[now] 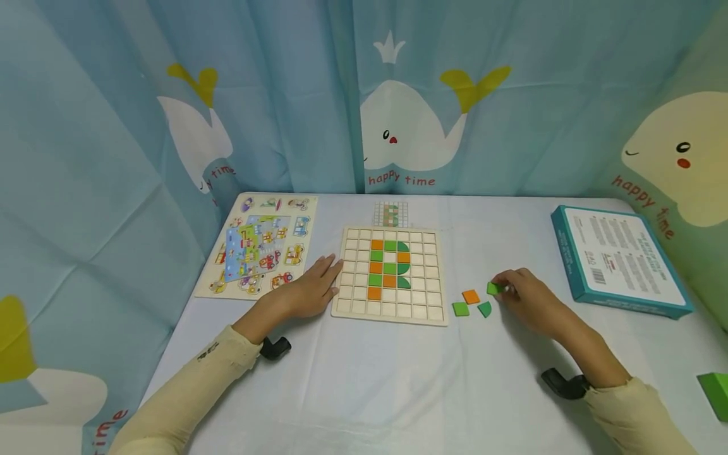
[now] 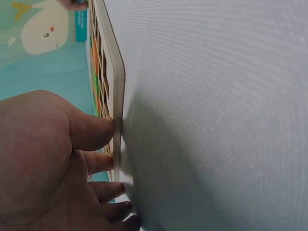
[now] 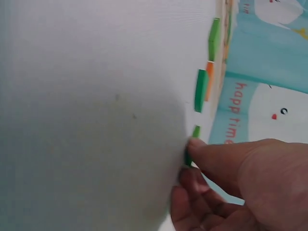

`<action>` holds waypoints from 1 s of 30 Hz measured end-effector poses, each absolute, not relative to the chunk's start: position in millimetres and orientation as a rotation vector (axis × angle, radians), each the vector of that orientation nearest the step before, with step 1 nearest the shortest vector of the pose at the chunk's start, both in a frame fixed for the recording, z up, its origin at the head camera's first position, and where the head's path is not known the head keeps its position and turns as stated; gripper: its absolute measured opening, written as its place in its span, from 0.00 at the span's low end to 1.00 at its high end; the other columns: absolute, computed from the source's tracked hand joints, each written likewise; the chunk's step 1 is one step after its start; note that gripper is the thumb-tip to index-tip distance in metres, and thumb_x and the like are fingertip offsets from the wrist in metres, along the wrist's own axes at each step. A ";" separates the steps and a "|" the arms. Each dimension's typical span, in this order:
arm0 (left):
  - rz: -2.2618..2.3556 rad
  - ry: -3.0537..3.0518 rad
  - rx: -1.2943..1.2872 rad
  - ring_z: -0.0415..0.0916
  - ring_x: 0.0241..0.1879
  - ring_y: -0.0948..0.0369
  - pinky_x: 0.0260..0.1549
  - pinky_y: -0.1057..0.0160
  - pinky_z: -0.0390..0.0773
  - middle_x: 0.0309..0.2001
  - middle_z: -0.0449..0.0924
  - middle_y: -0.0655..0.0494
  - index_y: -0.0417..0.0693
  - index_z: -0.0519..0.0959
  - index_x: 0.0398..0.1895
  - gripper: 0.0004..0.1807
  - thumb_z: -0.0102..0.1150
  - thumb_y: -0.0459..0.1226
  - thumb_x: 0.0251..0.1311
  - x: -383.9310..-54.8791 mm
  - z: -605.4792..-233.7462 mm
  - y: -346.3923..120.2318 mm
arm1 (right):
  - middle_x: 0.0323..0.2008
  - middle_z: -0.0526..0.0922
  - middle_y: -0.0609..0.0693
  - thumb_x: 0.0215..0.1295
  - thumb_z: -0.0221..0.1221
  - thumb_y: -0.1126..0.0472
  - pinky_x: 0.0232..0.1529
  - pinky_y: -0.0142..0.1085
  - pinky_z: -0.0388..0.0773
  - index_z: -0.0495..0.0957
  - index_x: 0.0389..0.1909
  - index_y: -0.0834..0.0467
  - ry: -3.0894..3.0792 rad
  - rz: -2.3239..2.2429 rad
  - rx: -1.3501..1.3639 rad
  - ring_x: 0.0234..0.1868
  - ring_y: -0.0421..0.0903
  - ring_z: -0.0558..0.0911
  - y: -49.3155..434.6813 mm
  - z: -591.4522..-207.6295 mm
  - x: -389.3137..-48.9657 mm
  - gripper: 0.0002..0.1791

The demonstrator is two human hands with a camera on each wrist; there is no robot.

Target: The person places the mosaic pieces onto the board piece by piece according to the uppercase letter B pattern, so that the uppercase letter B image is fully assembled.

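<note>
My right hand [image 1: 529,302] pinches a green square tile [image 1: 492,288] at the tabletop, right of the board. In the right wrist view, the thumb and fingers of that hand [image 3: 262,173] partly cover this tile [image 3: 196,131]. Near it lie an orange square tile [image 1: 471,296], another green square tile [image 1: 461,309] and a dark green quarter-circle tile [image 1: 485,309]. My left hand [image 1: 309,292] touches the left edge of a wooden grid board [image 1: 355,306], fingers extended. Orange and green tiles fill several central cells. In the left wrist view, the thumb meets the board's rim [image 2: 117,72].
Behind the board lies a small pattern card [image 1: 391,215]. A picture puzzle board [image 1: 212,287] is at the left, with a colourful sheet [image 1: 233,256] on it. At the right sits a teal-edged box [image 1: 631,259]; a green block [image 1: 713,393] shows at the far right edge.
</note>
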State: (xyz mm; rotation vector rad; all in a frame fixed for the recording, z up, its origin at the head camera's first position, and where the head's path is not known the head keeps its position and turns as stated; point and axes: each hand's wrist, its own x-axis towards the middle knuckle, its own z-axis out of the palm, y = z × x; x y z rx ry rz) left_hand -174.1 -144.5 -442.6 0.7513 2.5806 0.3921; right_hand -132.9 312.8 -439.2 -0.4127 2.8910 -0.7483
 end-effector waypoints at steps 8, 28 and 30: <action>0.388 2.581 0.743 0.32 0.85 0.43 0.82 0.45 0.45 0.86 0.34 0.38 0.41 0.42 0.87 0.36 0.38 0.45 0.86 -174.7 -442.3 -144.3 | 0.52 0.73 0.71 0.76 0.57 0.72 0.51 0.58 0.80 0.74 0.58 0.73 2.912 -0.783 -0.393 0.49 0.63 0.77 296.6 -448.1 -155.3 0.14; 0.414 2.571 0.751 0.32 0.85 0.42 0.82 0.45 0.44 0.86 0.34 0.38 0.40 0.42 0.87 0.36 0.38 0.44 0.85 -173.8 -440.7 -144.0 | 0.49 0.77 0.61 0.71 0.64 0.74 0.46 0.43 0.85 0.78 0.54 0.69 2.882 -0.791 -0.812 0.44 0.52 0.81 191.8 -434.7 -144.1 0.13; 0.412 2.575 0.749 0.32 0.85 0.42 0.82 0.45 0.44 0.86 0.34 0.38 0.41 0.42 0.87 0.36 0.38 0.44 0.85 -173.6 -440.7 -143.9 | 0.48 0.78 0.59 0.70 0.66 0.72 0.46 0.42 0.84 0.78 0.53 0.68 2.868 -0.780 -0.843 0.42 0.50 0.80 183.3 -437.0 -142.1 0.14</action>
